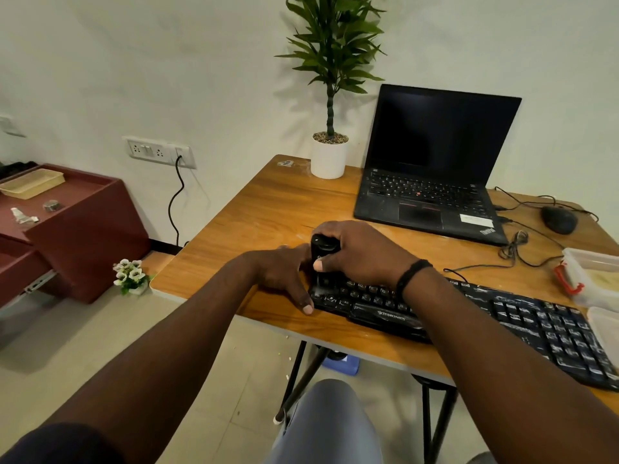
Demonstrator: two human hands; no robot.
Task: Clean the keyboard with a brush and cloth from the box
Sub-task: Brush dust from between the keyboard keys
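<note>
1. Wooden desk point(274, 209) fills the middle of the view, its near left corner rounded, black legs showing beneath it.
2. Black laptop point(432, 162) stands open at the far side of the desk, its screen dark.
3. Black keyboard point(522, 323) lies slanted along the near edge of the desk, running from the hands toward the lower right; its keys look dusted with pale marks.
4. Potted plant point(330, 142) in a white pot sits at the far edge of the desk, just left of the laptop.
5. Clear plastic box point(593, 276) with a red clip rests at the right edge of the desk, beyond the keyboard, and its lid point(606, 326) lies beside it, near the keyboard's right end.
6. Right hand point(361, 256) curls its fingers and thumb round a black brush point(320, 259), held upright with its lower end down on the left end of the keyboard.
7. Left hand point(284, 272) rests at the keyboard's left edge, thumb stretched out along the near corner; the other fingers are partly hidden behind the brush, so their lie cannot be told.
8. Black mouse point(559, 219) sits right of the laptop, its cable looping across the desk.
</note>
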